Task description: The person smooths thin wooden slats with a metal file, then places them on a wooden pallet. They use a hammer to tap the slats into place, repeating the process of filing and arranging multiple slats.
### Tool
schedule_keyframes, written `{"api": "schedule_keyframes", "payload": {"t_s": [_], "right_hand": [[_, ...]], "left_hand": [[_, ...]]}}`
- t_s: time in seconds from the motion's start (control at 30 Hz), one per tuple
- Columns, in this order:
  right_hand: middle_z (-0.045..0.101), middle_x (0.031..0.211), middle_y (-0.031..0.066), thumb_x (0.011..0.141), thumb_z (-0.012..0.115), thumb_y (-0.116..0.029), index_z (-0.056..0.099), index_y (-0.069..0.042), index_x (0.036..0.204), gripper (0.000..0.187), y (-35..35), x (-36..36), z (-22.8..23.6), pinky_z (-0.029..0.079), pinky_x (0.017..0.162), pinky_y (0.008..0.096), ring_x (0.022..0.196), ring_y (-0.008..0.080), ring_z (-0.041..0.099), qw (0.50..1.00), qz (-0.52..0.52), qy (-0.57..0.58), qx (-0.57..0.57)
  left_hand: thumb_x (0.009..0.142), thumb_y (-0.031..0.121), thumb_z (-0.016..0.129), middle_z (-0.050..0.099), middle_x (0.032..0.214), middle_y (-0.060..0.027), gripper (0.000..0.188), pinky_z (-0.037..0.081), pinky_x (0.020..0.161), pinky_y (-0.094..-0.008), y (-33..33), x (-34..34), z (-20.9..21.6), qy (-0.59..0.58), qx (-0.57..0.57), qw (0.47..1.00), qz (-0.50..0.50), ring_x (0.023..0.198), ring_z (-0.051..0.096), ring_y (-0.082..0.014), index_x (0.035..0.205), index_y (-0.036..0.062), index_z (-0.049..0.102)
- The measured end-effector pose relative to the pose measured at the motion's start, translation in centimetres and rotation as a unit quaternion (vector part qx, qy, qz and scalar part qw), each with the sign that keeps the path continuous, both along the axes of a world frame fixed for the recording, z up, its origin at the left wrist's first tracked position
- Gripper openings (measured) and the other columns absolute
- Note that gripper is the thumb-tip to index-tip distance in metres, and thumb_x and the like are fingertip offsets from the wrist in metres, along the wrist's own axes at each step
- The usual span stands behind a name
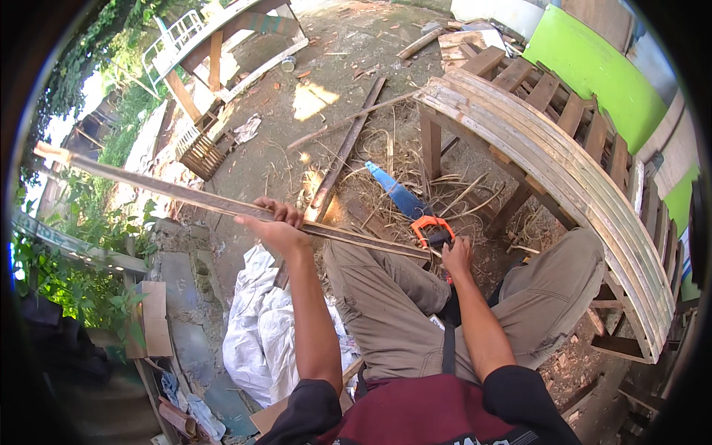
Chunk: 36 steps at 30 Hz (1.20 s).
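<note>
Weathered grey planks, stacked in a long pile (pixel 564 170), lie across a rough wooden frame along the right side of the yard, the biggest thing in view. Below and left of it, on the dirt ground (pixel 297 141), a crumpled white sack (pixel 259 326) sits beside the person's left knee, with dry shavings and offcuts scattered ahead of the legs.

The long thin wooden strip (pixel 185 196) runs from the far left, out over the greenery, down to the person's lap, where its near end rests across the left thigh. The left hand (pixel 276 228) is clenched around it about two thirds of the way along, fingers (pixel 285 213) curled over the top edge. The right hand (pixel 456 256) is closed on the orange handle of a saw (pixel 408 208), whose blue blade points away toward the wooden frame and meets the strip's near end by the knee.

To saw well here, I judge the strip needs firmer backing: so much of it hangs free to the left that it will likely spring and chatter. Pressing it hard onto the thigh close to the cut, keeping the blade square, and using long light strokes should help. The leg lies right under the cut, so the last strokes call for care.
</note>
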State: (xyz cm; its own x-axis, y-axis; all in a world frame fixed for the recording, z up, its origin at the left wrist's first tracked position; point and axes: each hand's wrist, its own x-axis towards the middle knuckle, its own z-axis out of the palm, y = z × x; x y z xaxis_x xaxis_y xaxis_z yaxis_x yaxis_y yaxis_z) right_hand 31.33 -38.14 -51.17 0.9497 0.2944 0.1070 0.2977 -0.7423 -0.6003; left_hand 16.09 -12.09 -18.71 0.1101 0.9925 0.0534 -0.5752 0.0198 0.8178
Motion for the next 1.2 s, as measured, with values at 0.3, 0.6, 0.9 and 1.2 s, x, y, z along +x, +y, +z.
{"api": "schedule_keyframes", "payload": {"t_s": [0.3,0.6,0.9,1.2], "right_hand": [[0.073,0.079,0.0137,0.096,0.069,-0.024,0.071,0.003,0.099,0.027,-1.7,4.0,23.9,0.054,0.069,0.0337,0.071,0.0198,0.070,0.932,0.041,0.012,0.361],[0.068,0.074,0.0030,0.100,0.066,-0.018,0.067,0.000,0.096,0.019,-19.8,6.4,35.8,0.049,0.060,0.0263,0.064,0.0068,0.062,0.878,-0.051,-0.128,0.459],[0.059,0.123,0.0214,0.088,0.078,-0.021,0.061,0.000,0.113,0.037,-34.7,11.1,31.4,0.048,0.094,0.0479,0.115,0.0387,0.058,0.919,-0.217,-0.316,0.089],[0.027,0.160,0.0249,0.092,0.068,-0.052,0.038,-0.009,0.152,0.080,-41.5,21.5,30.0,0.023,0.122,0.0550,0.151,0.0413,0.024,0.924,-0.274,-0.225,-0.145]], "left_hand": [[0.109,0.057,0.031,0.046,0.059,-0.0020,0.060,0.034,0.044,-0.0302,-6.9,15.8,5.8,0.141,0.297,0.931,-0.160,0.046,0.042,-0.0152,0.091,0.0040,0.054],[0.101,0.051,0.053,0.066,0.067,-0.0241,0.048,0.051,0.059,-0.0536,-18.1,28.4,7.2,0.367,0.690,0.608,-0.139,0.067,0.068,-0.0443,0.107,0.0033,0.059],[0.102,0.051,0.052,0.071,0.082,-0.0190,0.044,0.054,0.058,-0.0495,-24.7,39.1,1.9,0.290,0.846,0.397,-0.207,0.070,0.069,-0.0411,0.111,0.0083,0.057],[0.099,0.034,0.061,0.064,0.107,-0.0145,0.034,0.049,0.090,-0.0476,-26.8,51.8,-0.2,0.212,0.853,0.352,-0.322,0.106,0.061,-0.0359,0.116,0.0051,0.062]]}}
